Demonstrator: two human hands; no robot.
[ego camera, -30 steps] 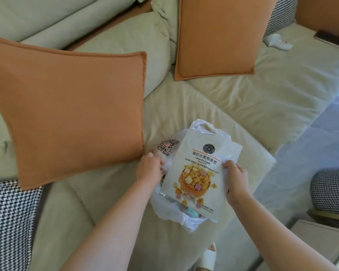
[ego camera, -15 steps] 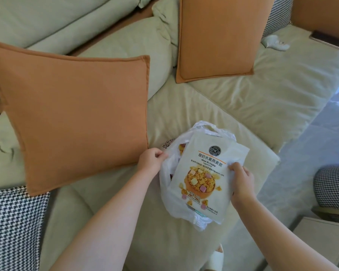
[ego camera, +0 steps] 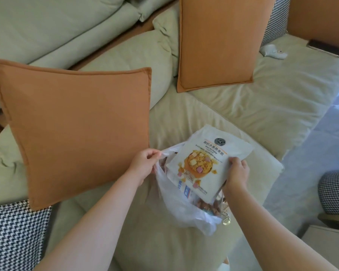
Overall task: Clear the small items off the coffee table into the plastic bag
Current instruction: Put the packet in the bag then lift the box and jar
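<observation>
A thin white plastic bag point(ego camera: 176, 204) lies on the pale green sofa seat point(ego camera: 184, 118). My left hand point(ego camera: 143, 163) pinches the bag's rim and holds the mouth apart. My right hand point(ego camera: 236, 173) grips the right edge of a white oat-crisp snack pouch point(ego camera: 205, 163); its lower end sits inside the bag's mouth and its top sticks out. Other packets point(ego camera: 186, 190) and brown snacks show through the bag under the pouch.
A big orange cushion point(ego camera: 76, 130) leans just left of my left hand; a second orange cushion point(ego camera: 217, 40) stands behind. A houndstooth cushion point(ego camera: 14, 235) lies at the lower left. A white object point(ego camera: 272, 51) and a dark phone point(ego camera: 326, 48) rest far right.
The bag's mouth has been pulled wider by my left hand. My right hand has tilted the pouch and slid its lower end deeper into the bag.
</observation>
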